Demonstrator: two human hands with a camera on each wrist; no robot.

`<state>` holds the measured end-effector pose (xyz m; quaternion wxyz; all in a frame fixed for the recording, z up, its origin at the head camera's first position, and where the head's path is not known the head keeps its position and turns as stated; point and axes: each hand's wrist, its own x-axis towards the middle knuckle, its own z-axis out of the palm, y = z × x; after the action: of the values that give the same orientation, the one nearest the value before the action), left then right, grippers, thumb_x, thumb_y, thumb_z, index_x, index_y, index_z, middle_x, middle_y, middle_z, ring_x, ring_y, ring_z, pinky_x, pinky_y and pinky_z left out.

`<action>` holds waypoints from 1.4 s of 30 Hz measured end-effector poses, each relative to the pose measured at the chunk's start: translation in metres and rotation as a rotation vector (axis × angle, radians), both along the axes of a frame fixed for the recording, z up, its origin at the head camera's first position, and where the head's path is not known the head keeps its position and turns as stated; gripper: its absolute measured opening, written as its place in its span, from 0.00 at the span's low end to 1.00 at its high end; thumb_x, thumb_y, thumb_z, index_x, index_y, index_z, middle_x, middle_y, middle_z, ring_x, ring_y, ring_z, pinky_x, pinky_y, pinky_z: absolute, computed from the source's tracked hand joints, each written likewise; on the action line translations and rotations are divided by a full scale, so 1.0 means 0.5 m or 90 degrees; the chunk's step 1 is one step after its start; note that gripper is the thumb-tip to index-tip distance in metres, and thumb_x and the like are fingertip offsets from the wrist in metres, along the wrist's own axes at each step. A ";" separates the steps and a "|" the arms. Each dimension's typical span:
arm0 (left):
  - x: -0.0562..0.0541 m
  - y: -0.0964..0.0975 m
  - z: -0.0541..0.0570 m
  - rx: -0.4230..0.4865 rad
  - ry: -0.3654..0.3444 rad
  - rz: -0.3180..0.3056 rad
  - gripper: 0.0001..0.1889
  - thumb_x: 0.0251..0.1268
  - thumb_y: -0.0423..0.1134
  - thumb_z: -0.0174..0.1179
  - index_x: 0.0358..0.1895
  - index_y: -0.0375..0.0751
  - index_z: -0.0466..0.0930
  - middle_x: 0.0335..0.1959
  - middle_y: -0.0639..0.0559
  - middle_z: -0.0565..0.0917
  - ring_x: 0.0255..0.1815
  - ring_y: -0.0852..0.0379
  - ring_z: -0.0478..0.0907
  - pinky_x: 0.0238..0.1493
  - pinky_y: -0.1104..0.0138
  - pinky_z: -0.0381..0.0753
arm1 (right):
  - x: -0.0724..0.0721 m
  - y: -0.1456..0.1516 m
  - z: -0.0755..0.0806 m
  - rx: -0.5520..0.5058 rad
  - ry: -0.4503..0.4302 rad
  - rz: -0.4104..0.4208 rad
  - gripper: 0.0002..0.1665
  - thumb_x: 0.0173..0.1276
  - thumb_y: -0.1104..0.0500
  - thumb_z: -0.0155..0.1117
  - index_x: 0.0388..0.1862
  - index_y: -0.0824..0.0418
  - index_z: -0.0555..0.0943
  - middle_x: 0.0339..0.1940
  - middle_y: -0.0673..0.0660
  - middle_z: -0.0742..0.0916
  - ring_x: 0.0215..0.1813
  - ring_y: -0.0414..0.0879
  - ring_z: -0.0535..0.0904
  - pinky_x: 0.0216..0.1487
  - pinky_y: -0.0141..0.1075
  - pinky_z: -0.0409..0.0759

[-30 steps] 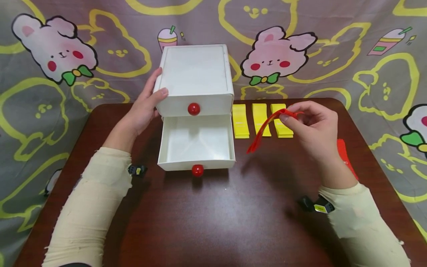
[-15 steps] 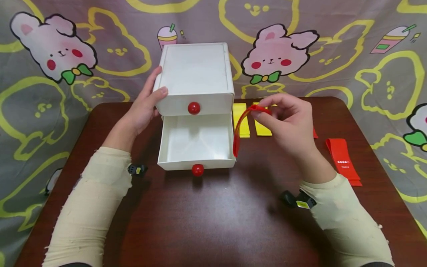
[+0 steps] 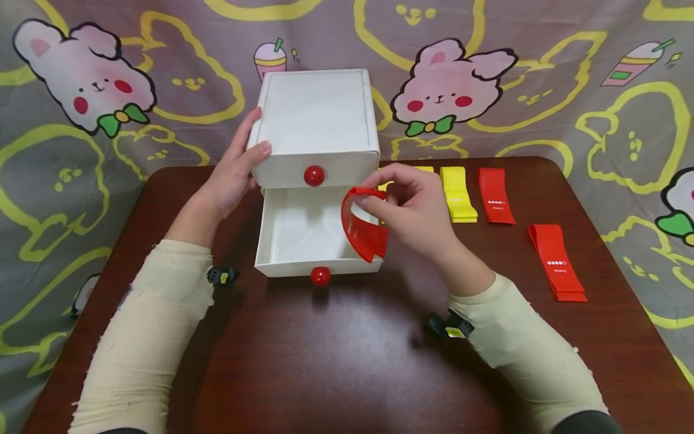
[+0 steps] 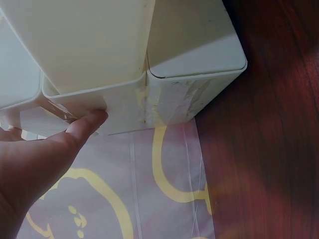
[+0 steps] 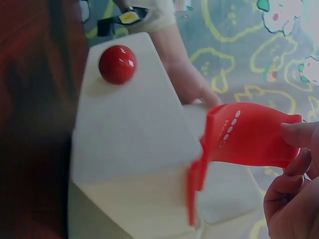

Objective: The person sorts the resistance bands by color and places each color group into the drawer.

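A white two-drawer cabinet (image 3: 320,114) with red knobs stands at the back of the table. Its lower drawer (image 3: 293,232) is pulled out and its upper one is closed. My left hand (image 3: 230,169) rests on the cabinet's left side, thumb at the top front corner, fingers fairly straight. With thumb and fingers, my right hand (image 3: 414,208) pinches a folded red resistance band (image 3: 360,232), which hangs in a loop over the right part of the open drawer. In the right wrist view, white dots and print show on this red band (image 5: 244,134).
On the right of the table (image 3: 325,374) lie two more folded red bands, one farther back (image 3: 494,196) and one nearer (image 3: 558,265). A yellow band (image 3: 458,196) lies beside them; other yellow ones are partly behind my right hand. A patterned cloth (image 3: 206,60) hangs behind.
My right hand has carried the red band leftward, from above the yellow bands to over the open drawer. The left hand has stayed on the cabinet.
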<state>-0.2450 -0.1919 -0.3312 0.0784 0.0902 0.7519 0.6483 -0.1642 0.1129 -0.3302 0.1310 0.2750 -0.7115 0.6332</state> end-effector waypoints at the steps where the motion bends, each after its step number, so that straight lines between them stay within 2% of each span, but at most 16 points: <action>1: 0.000 0.000 0.000 -0.001 -0.001 0.000 0.35 0.75 0.52 0.51 0.78 0.76 0.45 0.77 0.53 0.49 0.65 0.45 0.65 0.61 0.47 0.68 | 0.000 -0.007 -0.004 0.002 -0.003 0.006 0.07 0.61 0.69 0.71 0.39 0.65 0.86 0.28 0.54 0.85 0.17 0.49 0.67 0.18 0.35 0.68; 6: 0.000 0.000 -0.001 -0.005 0.001 -0.001 0.35 0.75 0.53 0.51 0.78 0.76 0.45 0.78 0.54 0.48 0.66 0.45 0.64 0.63 0.45 0.65 | 0.000 -0.041 -0.018 0.013 -0.013 0.026 0.06 0.61 0.69 0.71 0.38 0.65 0.86 0.26 0.52 0.84 0.17 0.50 0.67 0.19 0.35 0.69; 13: -0.001 0.000 -0.001 -0.004 0.001 0.000 0.35 0.74 0.54 0.51 0.78 0.76 0.45 0.78 0.54 0.49 0.67 0.45 0.63 0.65 0.42 0.63 | 0.006 -0.088 -0.032 0.038 0.007 0.038 0.05 0.60 0.68 0.72 0.36 0.62 0.87 0.17 0.49 0.79 0.15 0.47 0.64 0.15 0.36 0.59; 20: -0.003 -0.003 -0.004 -0.014 0.010 0.000 0.35 0.73 0.54 0.51 0.78 0.77 0.45 0.77 0.53 0.52 0.66 0.45 0.65 0.62 0.45 0.68 | 0.011 -0.131 -0.026 0.024 0.023 0.015 0.04 0.61 0.67 0.71 0.35 0.62 0.87 0.25 0.45 0.84 0.15 0.44 0.65 0.15 0.37 0.62; 25: -0.001 -0.004 -0.002 -0.029 0.008 0.000 0.36 0.72 0.56 0.52 0.78 0.78 0.44 0.78 0.54 0.50 0.69 0.46 0.61 0.66 0.41 0.61 | 0.015 -0.148 -0.009 -0.001 0.006 -0.019 0.05 0.63 0.65 0.71 0.38 0.63 0.87 0.31 0.46 0.86 0.16 0.44 0.66 0.17 0.37 0.65; 28: 0.002 -0.003 0.000 -0.045 0.005 0.002 0.37 0.71 0.57 0.53 0.78 0.79 0.44 0.78 0.56 0.49 0.71 0.47 0.58 0.67 0.39 0.58 | 0.016 -0.146 -0.011 -0.001 -0.011 -0.028 0.06 0.64 0.64 0.71 0.39 0.63 0.86 0.34 0.48 0.87 0.17 0.45 0.67 0.18 0.37 0.67; 38: -0.002 -0.003 0.001 -0.034 0.005 0.002 0.36 0.72 0.55 0.52 0.78 0.79 0.44 0.77 0.54 0.50 0.68 0.45 0.62 0.65 0.41 0.63 | 0.008 -0.113 -0.035 0.076 -0.122 -0.080 0.06 0.61 0.63 0.74 0.38 0.61 0.87 0.32 0.48 0.87 0.22 0.52 0.69 0.21 0.36 0.66; 42: -0.003 -0.003 -0.002 -0.031 0.007 0.000 0.36 0.73 0.55 0.51 0.78 0.78 0.44 0.77 0.54 0.50 0.68 0.45 0.62 0.65 0.41 0.63 | 0.002 -0.104 -0.039 0.106 -0.139 -0.094 0.06 0.60 0.63 0.75 0.37 0.61 0.87 0.32 0.48 0.88 0.26 0.52 0.73 0.23 0.35 0.66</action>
<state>-0.2464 -0.1936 -0.3321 0.0766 0.0919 0.7678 0.6295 -0.1634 0.0610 -0.3498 0.0755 0.1613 -0.7898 0.5870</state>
